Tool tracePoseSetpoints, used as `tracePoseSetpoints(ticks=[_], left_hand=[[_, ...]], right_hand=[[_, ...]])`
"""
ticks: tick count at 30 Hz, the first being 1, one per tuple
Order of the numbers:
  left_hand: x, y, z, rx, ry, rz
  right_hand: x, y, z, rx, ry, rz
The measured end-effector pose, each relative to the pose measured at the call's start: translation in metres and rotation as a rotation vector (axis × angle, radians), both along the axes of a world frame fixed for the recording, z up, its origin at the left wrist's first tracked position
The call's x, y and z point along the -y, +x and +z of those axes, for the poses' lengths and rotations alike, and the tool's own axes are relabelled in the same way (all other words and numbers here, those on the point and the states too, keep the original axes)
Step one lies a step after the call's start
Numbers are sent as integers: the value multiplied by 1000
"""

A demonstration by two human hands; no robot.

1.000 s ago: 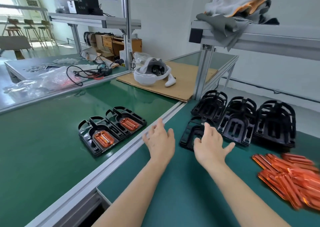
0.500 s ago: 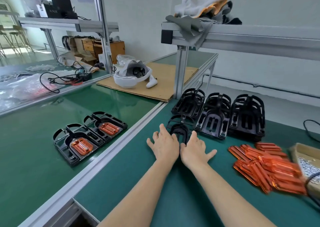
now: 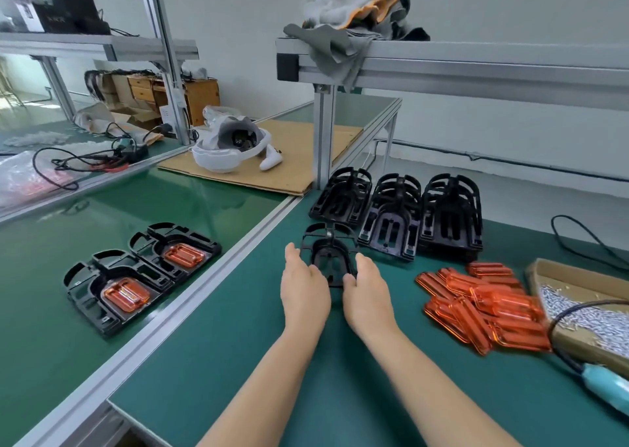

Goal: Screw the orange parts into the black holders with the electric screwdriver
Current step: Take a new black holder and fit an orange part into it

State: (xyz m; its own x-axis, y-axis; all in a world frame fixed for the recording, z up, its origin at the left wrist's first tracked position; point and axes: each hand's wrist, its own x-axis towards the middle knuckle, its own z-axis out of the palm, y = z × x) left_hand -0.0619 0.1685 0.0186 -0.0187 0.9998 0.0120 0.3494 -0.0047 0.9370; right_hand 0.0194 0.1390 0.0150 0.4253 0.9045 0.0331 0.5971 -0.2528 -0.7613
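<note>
- Head view: both hands are reaching forward over the green bench mat [image 3: 238,378]. The left hand [image 3: 304,288] and the right hand [image 3: 367,293] are flanking a single black holder [image 3: 328,256] lying flat on the mat.
- Left hand: fingers are lying nearly straight along the holder's left edge, thumb touching its near rim. Grip is wide, nothing enclosed.
- Right hand: fingers are cupping the holder's right edge, thumb tip meeting its near corner. Whether the fingers are actually closing round the rim cannot be told.
- Three stacks of black holders [image 3: 394,215] are standing just behind the single one, side by side, near the aluminium post [image 3: 323,140].
- A loose heap of orange parts [image 3: 483,305] is lying on the mat to the right of the hands, apart from them.
- A cardboard box of small silver screws [image 3: 578,307] is sitting just right of the heap; a black cable is crossing over it.
- The electric screwdriver [image 3: 606,385], blue-green handle only showing, is lying at the right edge, untouched.
- On the adjoining bench to the left, two holders with orange parts seated [image 3: 143,276] are lying side by side.
- A white headset [image 3: 231,150] is resting on a cardboard sheet [image 3: 299,160] further back.
- Folded cloths [image 3: 350,17] are sitting on the overhead rail.
- Writing: the black box [image 3: 68,10] on the far-left shelf is carrying pale lettering, too blurred to read. No other label is legible.
</note>
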Motion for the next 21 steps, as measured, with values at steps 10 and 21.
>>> tracePoseSetpoints(ticks=[10,21], left_hand=[[53,5,5,277,16,-4],[105,50,-6,498,-99,-210]], right_hand=[[56,17,9,-74,192,15],[158,73,4,-120,291,-62]])
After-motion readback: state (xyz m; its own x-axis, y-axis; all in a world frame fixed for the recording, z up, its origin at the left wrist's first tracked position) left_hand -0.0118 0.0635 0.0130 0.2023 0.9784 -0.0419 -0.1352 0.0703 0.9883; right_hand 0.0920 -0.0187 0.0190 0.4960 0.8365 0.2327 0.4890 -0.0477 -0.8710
